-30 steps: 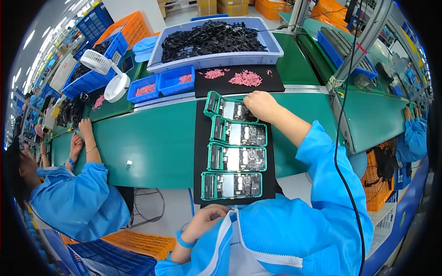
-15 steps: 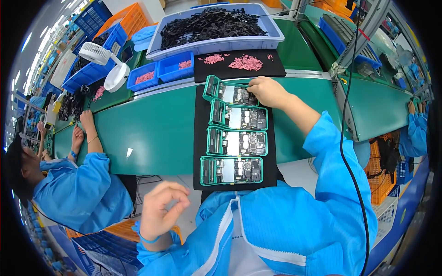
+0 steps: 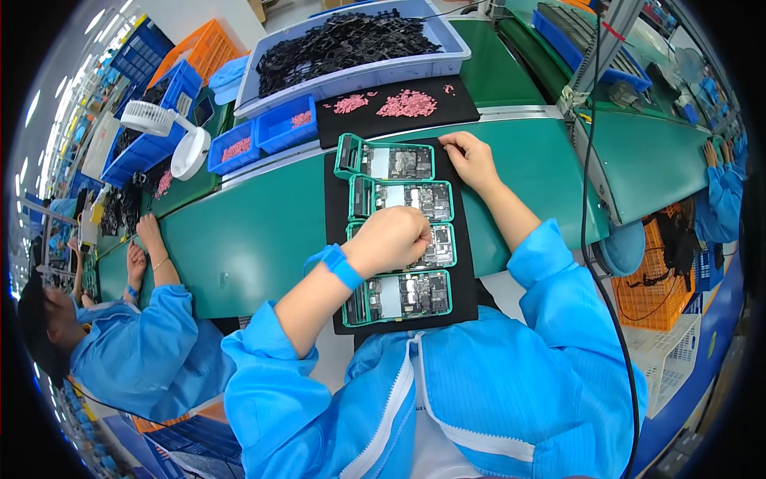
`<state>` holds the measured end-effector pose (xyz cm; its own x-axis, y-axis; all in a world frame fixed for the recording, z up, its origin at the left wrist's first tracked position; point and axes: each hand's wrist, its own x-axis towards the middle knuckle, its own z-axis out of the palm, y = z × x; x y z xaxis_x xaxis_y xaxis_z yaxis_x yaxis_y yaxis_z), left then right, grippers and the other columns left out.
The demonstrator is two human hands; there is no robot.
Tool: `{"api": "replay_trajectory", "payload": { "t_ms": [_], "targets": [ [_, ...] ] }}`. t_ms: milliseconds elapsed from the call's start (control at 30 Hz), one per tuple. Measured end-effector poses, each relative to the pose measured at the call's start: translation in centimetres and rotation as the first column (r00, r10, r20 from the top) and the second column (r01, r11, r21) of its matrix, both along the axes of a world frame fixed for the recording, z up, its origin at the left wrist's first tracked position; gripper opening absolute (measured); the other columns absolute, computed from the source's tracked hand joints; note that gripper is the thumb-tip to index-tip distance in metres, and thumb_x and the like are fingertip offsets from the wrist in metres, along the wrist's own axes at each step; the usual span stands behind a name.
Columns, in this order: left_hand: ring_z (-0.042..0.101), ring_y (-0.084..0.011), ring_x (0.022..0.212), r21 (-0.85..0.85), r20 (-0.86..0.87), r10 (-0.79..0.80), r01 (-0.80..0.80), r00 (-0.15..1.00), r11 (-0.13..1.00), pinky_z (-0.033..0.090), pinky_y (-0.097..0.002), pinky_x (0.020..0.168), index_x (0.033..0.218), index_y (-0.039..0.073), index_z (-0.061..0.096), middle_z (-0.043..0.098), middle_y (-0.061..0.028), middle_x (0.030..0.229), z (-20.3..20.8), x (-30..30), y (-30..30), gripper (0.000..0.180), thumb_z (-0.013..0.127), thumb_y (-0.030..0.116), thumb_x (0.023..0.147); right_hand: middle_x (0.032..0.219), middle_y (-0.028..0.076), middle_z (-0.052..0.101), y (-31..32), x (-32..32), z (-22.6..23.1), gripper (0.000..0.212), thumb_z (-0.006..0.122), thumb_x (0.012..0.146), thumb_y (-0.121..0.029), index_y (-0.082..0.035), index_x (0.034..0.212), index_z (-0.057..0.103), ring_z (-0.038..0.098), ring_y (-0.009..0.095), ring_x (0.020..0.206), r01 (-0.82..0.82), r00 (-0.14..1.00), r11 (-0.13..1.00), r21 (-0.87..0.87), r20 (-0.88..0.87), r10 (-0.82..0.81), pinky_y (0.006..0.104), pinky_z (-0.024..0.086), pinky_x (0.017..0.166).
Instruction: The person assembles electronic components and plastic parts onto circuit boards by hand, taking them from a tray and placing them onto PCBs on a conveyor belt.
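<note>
Though grip unclear, hands (image 3: 392, 238) near boards (image 3: 408, 164)

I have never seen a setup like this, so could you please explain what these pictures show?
No robot here: a person works with two bare hands. The view comes from a wide fisheye camera worn on the head, looking down, so straight edges bend. On a black mat lie four green-framed circuit boards in a column. The left hand is over the third board from the far end, partly hiding it; the right hand is beside the farthest board. Whether either holds anything cannot be made out. Beyond are pink pieces on a second mat, two blue trays and a tub of black parts.
</note>
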<state>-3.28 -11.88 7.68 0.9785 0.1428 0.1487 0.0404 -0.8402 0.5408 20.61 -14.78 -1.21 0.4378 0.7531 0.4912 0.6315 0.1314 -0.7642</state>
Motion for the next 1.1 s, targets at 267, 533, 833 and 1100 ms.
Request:
{"api": "replay_trajectory", "payload": {
  "t_ms": [267,533,833,1100],
  "targets": [
    [0.063,-0.0277,0.074,0.260,0.022,0.089,-0.092,0.996,0.961,0.052,-0.0394,0.064,0.069,0.008,0.064,0.061,-0.0074,0.073,-1.9,2.0,-0.1,0.006,0.064,0.012,0.073,0.092,0.012,0.067,0.0,0.2,-0.4,0.015,0.057,0.084,-0.002,-0.001,0.095,0.068,0.066,0.023,0.079,0.002,0.998,1.000,0.017,-0.057,-0.001,0.0306,0.052,0.070],
    [0.062,-0.0265,0.073,0.449,0.004,-0.024,0.020,1.000,0.893,0.052,-0.0373,0.066,0.065,0.006,0.061,0.059,-0.0084,0.072,-1.8,2.7,-0.6,0.008,0.060,0.010,0.072,0.092,0.013,0.066,-0.2,0.1,0.0,0.016,0.057,0.083,-0.002,-0.002,0.094,0.068,0.065,0.027,0.081,-0.010,1.000,1.000,0.003,-0.026,0.010,0.0330,0.052,0.071],
    [0.058,-0.0226,0.076,0.601,-0.035,-0.007,0.027,0.999,0.799,0.047,-0.0328,0.067,0.066,0.007,0.061,0.057,-0.0065,0.073,-1.2,1.5,-3.2,0.005,0.059,0.011,0.068,0.092,0.013,0.066,-0.2,0.1,0.2,0.016,0.057,0.081,-0.002,-0.003,0.093,0.067,0.065,0.028,0.082,-0.006,1.000,1.000,-0.002,0.006,0.006,0.0345,0.052,0.072],
    [0.059,-0.0240,0.078,0.458,-0.102,-0.027,0.071,0.994,0.886,0.049,-0.0356,0.069,0.077,0.002,0.063,0.057,-0.0087,0.077,-1.0,1.1,-2.2,0.009,0.058,0.008,0.072,0.084,0.012,0.062,4.3,3.4,2.2,0.010,0.063,0.078,-0.010,-0.008,0.088,0.064,0.062,0.031,0.077,0.054,0.979,0.986,-0.161,0.201,-0.021,0.0401,0.050,0.069]
  ]
}}
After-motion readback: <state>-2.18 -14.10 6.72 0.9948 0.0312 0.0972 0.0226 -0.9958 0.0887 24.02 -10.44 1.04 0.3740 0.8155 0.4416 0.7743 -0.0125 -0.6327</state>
